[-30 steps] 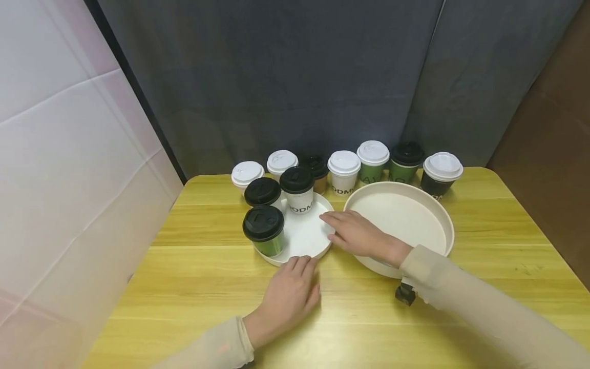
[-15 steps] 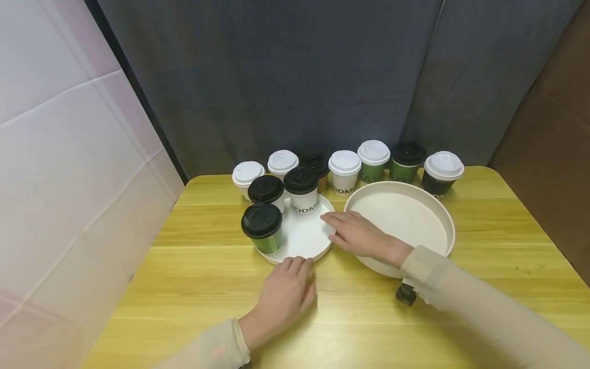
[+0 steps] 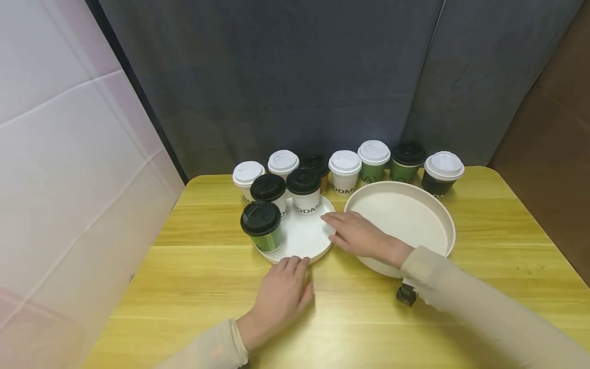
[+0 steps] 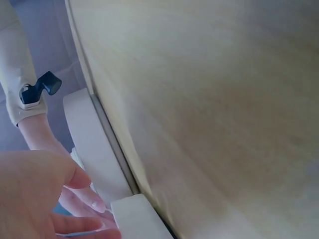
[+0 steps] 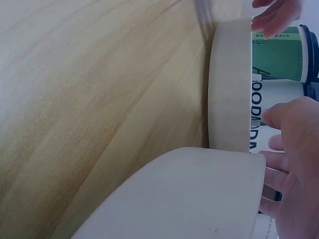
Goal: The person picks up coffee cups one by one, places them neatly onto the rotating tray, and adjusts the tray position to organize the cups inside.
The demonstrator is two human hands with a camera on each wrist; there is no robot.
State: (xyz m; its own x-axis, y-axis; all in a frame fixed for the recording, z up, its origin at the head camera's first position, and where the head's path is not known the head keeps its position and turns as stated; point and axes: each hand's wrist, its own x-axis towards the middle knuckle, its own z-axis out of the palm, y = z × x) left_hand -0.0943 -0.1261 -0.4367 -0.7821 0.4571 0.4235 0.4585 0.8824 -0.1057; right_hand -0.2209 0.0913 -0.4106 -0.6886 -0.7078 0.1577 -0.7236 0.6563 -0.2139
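A small round white tray (image 3: 301, 238) bears a green paper cup (image 3: 267, 241) and two white paper cups with black lids, one at the back (image 3: 306, 201), one at the left (image 3: 269, 188). All three cups stand upright. My left hand (image 3: 280, 294) touches the tray's near rim with its fingertips, the thumb apart from it. At the right rim, my right hand (image 3: 357, 233) rests its extended fingers, its forearm crossing over a larger tray. Seen from the right wrist, the right hand (image 5: 299, 164) has its thumb apart from the fingers and holds nothing.
The larger cream round tray (image 3: 405, 220) stands just right of the small one. Behind both, several lidded cups line the table's back edge, from a white-lidded cup (image 3: 247, 174) to a black one (image 3: 442, 171). A grey curtain (image 3: 295, 82) hangs behind.
The small tray has turned clockwise: its two white cups shifted right and the green cup slightly left and back. My left hand slid a little left; the right hand barely moved.
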